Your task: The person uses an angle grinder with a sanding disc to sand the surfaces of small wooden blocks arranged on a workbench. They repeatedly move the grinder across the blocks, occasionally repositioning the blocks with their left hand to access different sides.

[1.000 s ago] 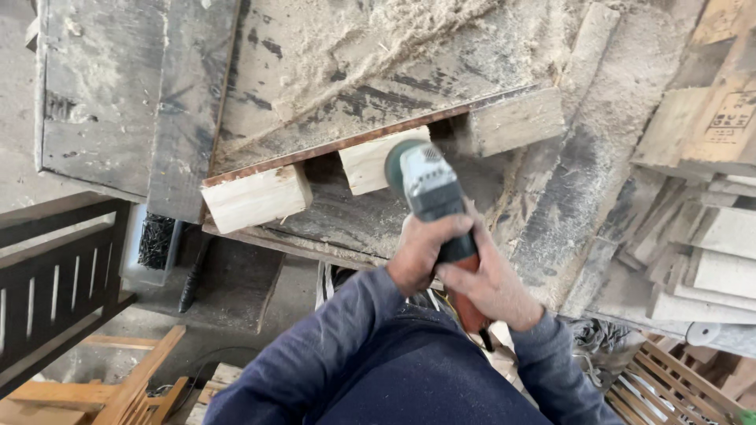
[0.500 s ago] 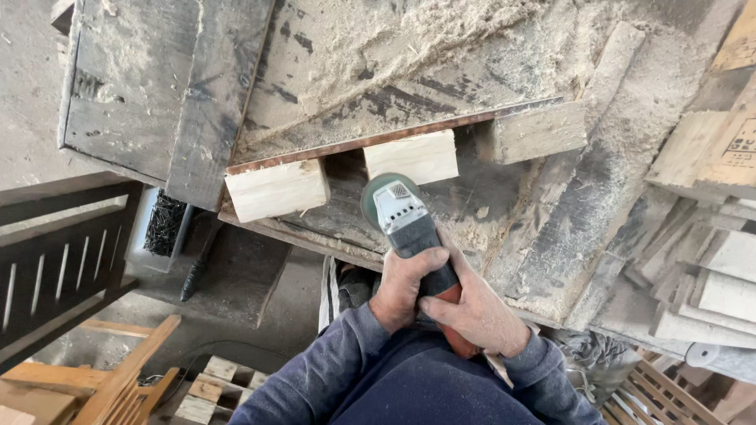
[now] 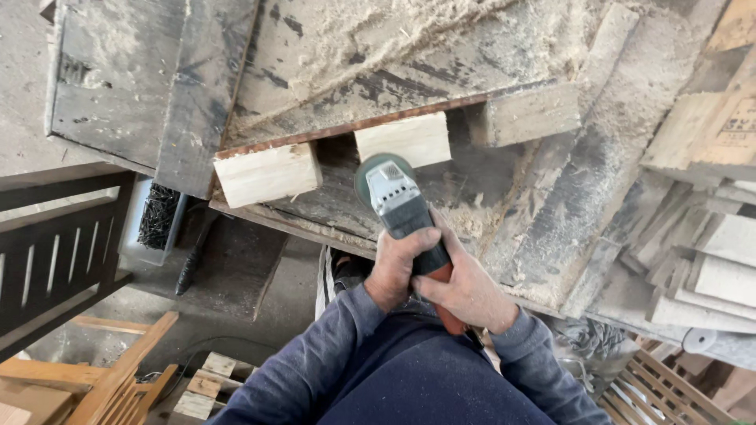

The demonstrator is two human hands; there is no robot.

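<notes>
**Grinder held two-handed at the middle wood block**

Both hands were on one angle grinder [image 3: 398, 201]. The left hand [image 3: 398, 267] was clenched round the body just behind the grey head. The right hand [image 3: 465, 291] grasped the rear handle, its fingers [image 3: 429, 287] wrapped over the red and black grip. Neither hand was loose.

The grinder's head sat just below the middle wood block [image 3: 403, 138], touching it or nearly so; contact could not be confirmed. The disc itself was hidden under the guard, so whether it was spinning could not be told.

Three pale blocks stuck out from under a dark board [image 3: 346, 86]: the left block [image 3: 266, 173], the middle one, and the right block [image 3: 526, 115]. All three faces looked clean and light. None showed an obvious half-worked edge, so progress was hard to judge. The sawdust [image 3: 378, 39] was heavy on the board and thick on the bench [image 3: 551, 197], which suggested a good deal of work was already done. How much remained on the middle block was not visible.

A tray of dark screws [image 3: 157, 216] sat at the left, well apart. Stacked wood offcuts [image 3: 709, 260] lay at the right. Dark blue sleeves [image 3: 315, 370] filled the bottom of the view.
</notes>
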